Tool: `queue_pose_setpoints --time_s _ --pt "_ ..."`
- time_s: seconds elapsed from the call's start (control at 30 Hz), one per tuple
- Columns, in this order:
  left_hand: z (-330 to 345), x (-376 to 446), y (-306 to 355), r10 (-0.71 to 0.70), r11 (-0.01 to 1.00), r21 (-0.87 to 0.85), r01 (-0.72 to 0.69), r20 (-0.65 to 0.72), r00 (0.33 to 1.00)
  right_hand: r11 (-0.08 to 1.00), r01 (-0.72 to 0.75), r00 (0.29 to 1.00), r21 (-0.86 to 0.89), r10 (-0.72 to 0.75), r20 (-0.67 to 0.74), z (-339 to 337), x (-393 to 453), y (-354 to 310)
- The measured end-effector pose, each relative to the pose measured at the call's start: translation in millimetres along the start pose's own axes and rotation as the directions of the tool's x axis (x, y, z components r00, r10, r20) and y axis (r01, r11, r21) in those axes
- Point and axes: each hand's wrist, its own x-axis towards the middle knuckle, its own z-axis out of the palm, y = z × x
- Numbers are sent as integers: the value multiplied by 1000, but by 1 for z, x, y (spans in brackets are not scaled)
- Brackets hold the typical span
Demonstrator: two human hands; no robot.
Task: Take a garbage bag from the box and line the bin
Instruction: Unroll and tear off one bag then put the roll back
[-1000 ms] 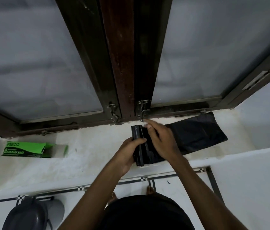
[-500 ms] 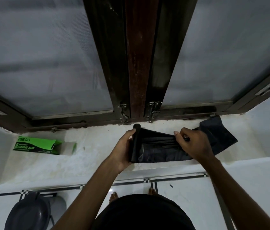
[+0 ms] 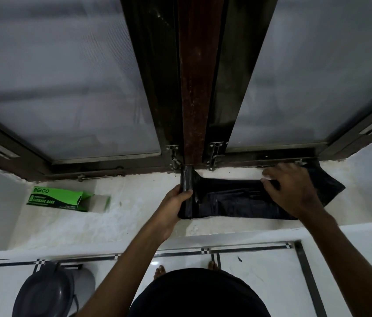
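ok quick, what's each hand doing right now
Left hand: closed around the roll of garbage bags.
Right hand: fingers spread, open, pressing flat on the unrolled bag.

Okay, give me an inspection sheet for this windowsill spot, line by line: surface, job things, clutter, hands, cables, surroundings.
Surface: white windowsill, rough and stained.
Job's things: black bag roll partly unrolled along the sill; unrolled bag strip lies flat to the right; green bag box lies open-ended on the sill at the left; grey bin on the floor below, lid on.
Clutter: nothing seen.
Hands: left hand grips the roll; right hand presses flat on the strip.
Cables: nothing seen.
Surroundings: dark window frame with frosted panes, latches at its base, white tiled floor.
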Motion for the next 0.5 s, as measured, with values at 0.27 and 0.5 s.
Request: queue_pose_setpoints --time_s 0.27,0.5 --pt "1 -17 1 16 978 -207 22 179 984 798 -45 948 601 -155 278 -1 18 -129" --pt "-14 -28 -3 -36 952 -297 70 120 992 713 -65 955 698 -159 251 9 20 -132"
